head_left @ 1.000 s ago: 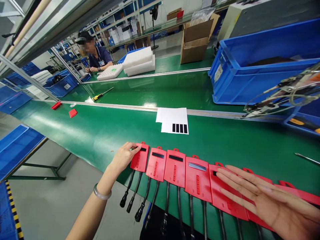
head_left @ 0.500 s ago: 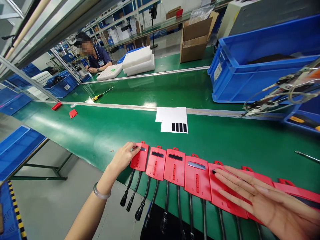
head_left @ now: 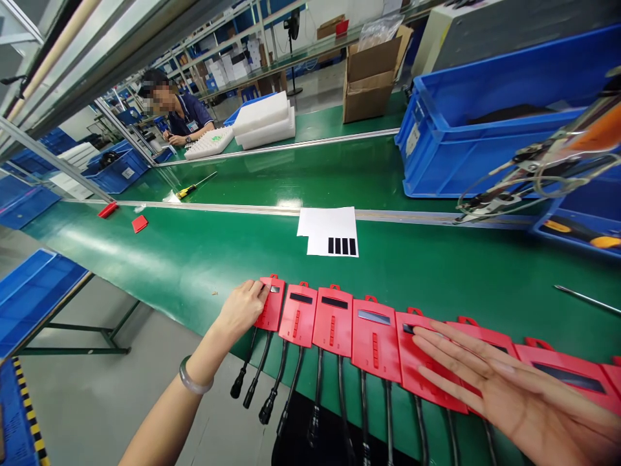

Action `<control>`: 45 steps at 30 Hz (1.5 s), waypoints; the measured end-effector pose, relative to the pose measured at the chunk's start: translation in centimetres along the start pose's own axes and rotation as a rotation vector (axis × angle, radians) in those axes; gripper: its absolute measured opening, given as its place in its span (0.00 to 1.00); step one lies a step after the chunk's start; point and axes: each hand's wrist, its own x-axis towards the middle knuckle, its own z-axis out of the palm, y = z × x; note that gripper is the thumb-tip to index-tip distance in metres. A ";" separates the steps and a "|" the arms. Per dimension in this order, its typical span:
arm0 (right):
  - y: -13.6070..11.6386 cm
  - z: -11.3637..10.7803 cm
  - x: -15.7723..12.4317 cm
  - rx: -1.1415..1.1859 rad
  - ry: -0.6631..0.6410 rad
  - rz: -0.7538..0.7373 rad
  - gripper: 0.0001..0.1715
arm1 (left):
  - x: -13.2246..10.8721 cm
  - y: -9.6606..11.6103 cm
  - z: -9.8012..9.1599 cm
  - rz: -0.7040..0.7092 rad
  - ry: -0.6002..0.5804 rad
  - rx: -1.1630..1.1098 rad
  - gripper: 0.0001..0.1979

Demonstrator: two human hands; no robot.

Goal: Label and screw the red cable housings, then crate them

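A row of several red plastic controller units (head_left: pixel 376 336), each with a dark window strip, small buttons and black cables (head_left: pixel 317 391), lies along the near side of the green bench. My left hand (head_left: pixel 244 307) is closed at the leftmost red controller unit (head_left: pixel 272 317), fingers bent against its upper left part and covering some of its window. Palm up, my right hand (head_left: pixel 514 388) is open with fingers stretched out over the units on the right, hiding parts of them. Nothing lies in that palm. Beyond the row is a white sheet (head_left: pixel 317 223) with several black strips (head_left: pixel 341 246).
A blue crate (head_left: pixel 446 155) and an electric screwdriver hanging tool (head_left: pixel 504 188) are at the right. A metal rod (head_left: pixel 587 298) lies near the right edge. Across the bench are a yellow screwdriver (head_left: pixel 187 191), white foam (head_left: pixel 264 123), a cardboard box (head_left: pixel 369 90) and a seated person (head_left: pixel 187 120).
The view has shifted slightly to the right, so the bench items appear farther left. My left hand stays at the leftmost unit, and my right hand stays spread over the row.
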 end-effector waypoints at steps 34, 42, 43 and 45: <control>2.6 -15.3 -2.3 -0.976 0.553 -0.778 0.35 | 22.9 27.3 -13.5 0.344 -0.105 -1.184 0.13; 2.7 -15.7 -2.2 -1.044 0.568 -0.899 0.33 | 24.4 27.4 -12.8 0.440 -0.102 -1.229 0.12; 2.6 -15.7 -2.3 -1.080 0.562 -0.902 0.33 | 24.3 27.1 -12.8 0.423 -0.088 -1.234 0.15; 2.2 -15.6 -2.6 -1.208 0.612 -0.917 0.33 | 23.9 26.1 -12.8 0.372 -0.065 -1.257 0.19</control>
